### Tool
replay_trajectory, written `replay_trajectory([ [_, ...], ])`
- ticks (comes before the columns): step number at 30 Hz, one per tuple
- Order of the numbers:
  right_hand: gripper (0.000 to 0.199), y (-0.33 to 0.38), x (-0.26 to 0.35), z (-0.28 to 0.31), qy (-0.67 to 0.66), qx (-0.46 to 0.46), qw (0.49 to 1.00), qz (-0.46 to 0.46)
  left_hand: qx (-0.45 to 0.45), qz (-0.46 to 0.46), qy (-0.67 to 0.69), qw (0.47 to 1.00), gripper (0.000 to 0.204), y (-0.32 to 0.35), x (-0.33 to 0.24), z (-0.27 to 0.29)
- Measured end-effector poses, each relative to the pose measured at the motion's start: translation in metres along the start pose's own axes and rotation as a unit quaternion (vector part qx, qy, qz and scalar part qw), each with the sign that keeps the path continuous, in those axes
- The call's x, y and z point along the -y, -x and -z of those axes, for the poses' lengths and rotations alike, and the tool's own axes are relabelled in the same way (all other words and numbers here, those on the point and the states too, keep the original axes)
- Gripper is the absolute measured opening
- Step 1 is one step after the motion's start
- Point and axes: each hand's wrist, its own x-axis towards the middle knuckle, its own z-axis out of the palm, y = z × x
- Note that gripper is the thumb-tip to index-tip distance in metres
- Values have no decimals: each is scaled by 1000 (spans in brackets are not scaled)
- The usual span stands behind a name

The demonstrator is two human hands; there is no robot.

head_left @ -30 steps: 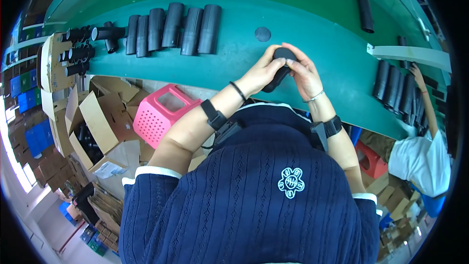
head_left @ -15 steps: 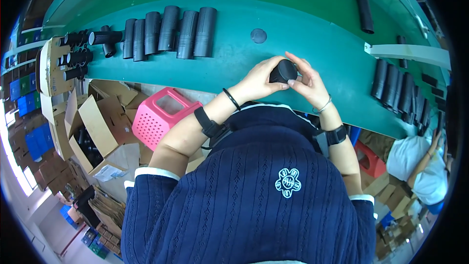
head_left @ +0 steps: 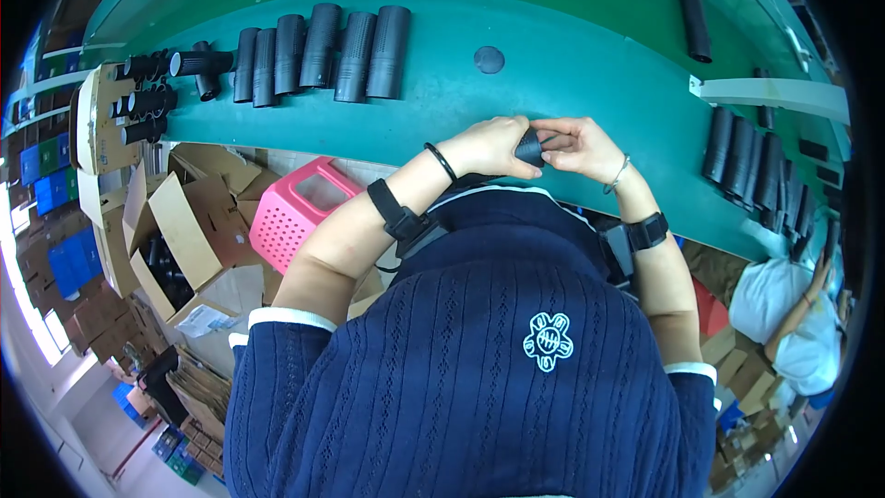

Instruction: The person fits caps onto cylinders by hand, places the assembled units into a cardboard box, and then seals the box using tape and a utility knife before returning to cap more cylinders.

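My left hand [head_left: 496, 146] is wrapped round a short-looking black ribbed tube [head_left: 528, 148], held just above the bench near its front edge. The tube now lies sideways, its end turned to the right. At that end, my right hand [head_left: 590, 149] has thumb and fingers pinched together; a thin dark edge shows between them, too small to name. Beyond my hands a flat dark disc [head_left: 489, 59] lies on the green bench [head_left: 442, 83]. To the left of it stand several black ribbed tubes [head_left: 321, 48] in a row.
At the left end, an open carton [head_left: 101, 124] holds more black tubes. Another tube group [head_left: 742, 161] lies on the right, by a white post [head_left: 770, 95]. A pink stool [head_left: 295, 217] and open boxes [head_left: 189, 235] stand below the bench. A co-worker [head_left: 784, 300] sits at far right.
The black tube has tipped from showing its round end to lying sideways. My right fingers have drawn together at its right end, and both forearms have shifted slightly.
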Motion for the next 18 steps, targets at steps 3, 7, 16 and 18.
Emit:
replay_trajectory([
  [3,50,-3,13,-13,57,1,998,-7,13,17,-46,999,63,7,-3,0],
  [7,43,-15,-9,-17,166,-56,984,18,8,9,-49,999,62,13,2,-4],
  [16,33,-82,-51,25,400,-268,876,25,-116,-12,123,986,77,48,35,35],
  [18,38,-92,-38,14,461,-311,831,12,-117,-19,185,976,73,53,43,47],
])
